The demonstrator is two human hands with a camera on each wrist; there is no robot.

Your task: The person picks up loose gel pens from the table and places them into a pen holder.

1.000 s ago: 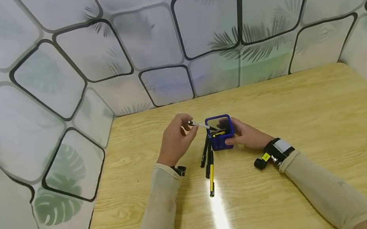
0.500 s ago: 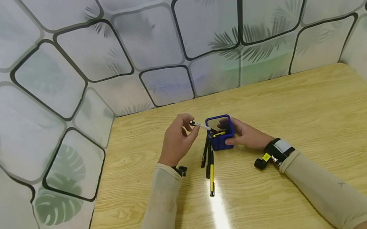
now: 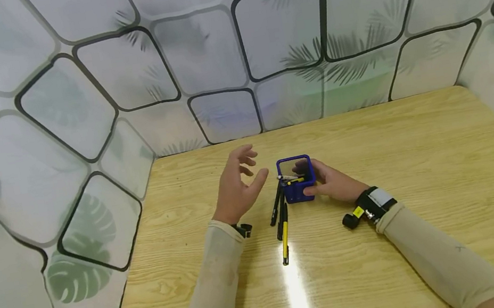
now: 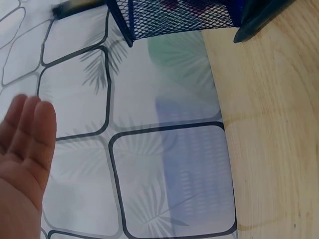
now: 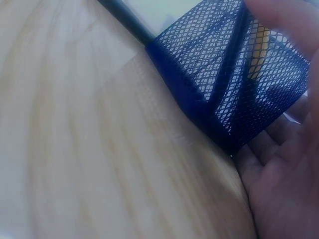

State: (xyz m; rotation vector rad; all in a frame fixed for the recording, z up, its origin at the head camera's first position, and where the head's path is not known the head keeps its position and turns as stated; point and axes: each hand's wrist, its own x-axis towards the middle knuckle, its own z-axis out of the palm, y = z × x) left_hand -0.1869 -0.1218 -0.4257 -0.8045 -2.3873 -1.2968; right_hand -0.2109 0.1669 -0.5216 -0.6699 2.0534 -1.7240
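Note:
A blue mesh pen holder [image 3: 299, 194] stands on the table in the head view. My right hand [image 3: 335, 181] grips it from the right, thumb on the near side and fingers behind. Inside lean a white pen [image 3: 287, 177] and a yellow pen [image 3: 296, 180]. The mesh wall [image 5: 199, 55] shows dark and yellow pens within in the right wrist view. My left hand [image 3: 236, 187] hovers left of the holder, fingers spread and holding nothing; the left wrist view shows its straight fingers [image 4: 42, 129]. Left of and before the holder lie black pens [image 3: 276, 207] and a yellow-and-black pen [image 3: 285, 242].
The wooden table [image 3: 397, 152] extends around both arms. A patterned wall [image 3: 210, 46] rises along its back and left side. Wrist cameras are strapped on both wrists; the right one [image 3: 352, 220] juts out close to the tabletop.
My left hand has let go of the white pen, which dropped into the holder, and its fingers have spread apart. My right hand and the holder have stayed in place.

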